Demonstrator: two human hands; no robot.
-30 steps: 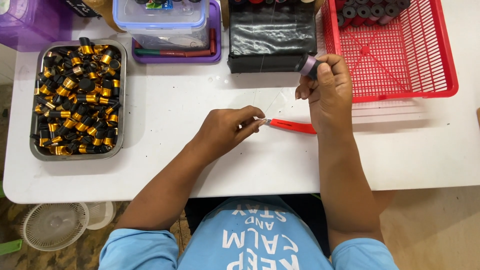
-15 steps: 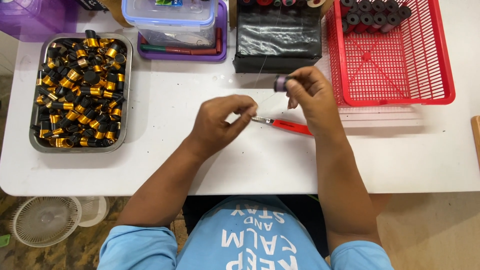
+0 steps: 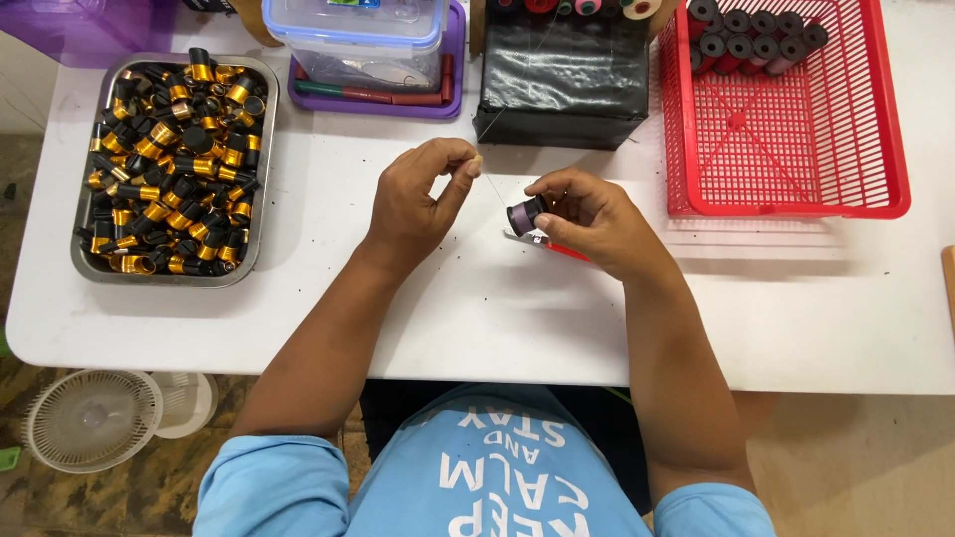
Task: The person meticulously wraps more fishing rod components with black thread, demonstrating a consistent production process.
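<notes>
1. both hands have drawn together above the middle of the table since the earlier frames; the right hand (image 3: 587,221) came down from the basket's edge, and the left hand (image 3: 423,199) lifted off the red tool.
2. head view, hands: the left hand's thumb and forefinger are pinched shut on a thin thread (image 3: 494,189), which runs to a small purple spool (image 3: 524,214). the right hand's fingers are clamped around that spool, held just above the table (image 3: 398,318). the two hands are near each other but not touching.
3. head view, under the right hand: a red tool (image 3: 557,249) with a metal tip lies on the table, mostly hidden by the hand.
4. head view, left side: a metal tray (image 3: 85,267) sits full of black and gold caps (image 3: 169,164).
5. head view, far edge: a clear box (image 3: 358,40) rests on a purple lid (image 3: 453,70), and beside it stands a black box (image 3: 562,85) with coloured thread spools at its top.
6. head view, right side: a red basket (image 3: 786,149) holds a row of dark spools (image 3: 756,35) in its far corner.
7. head view, bottom left: a white fan (image 3: 90,418) lies on the floor below the table.
</notes>
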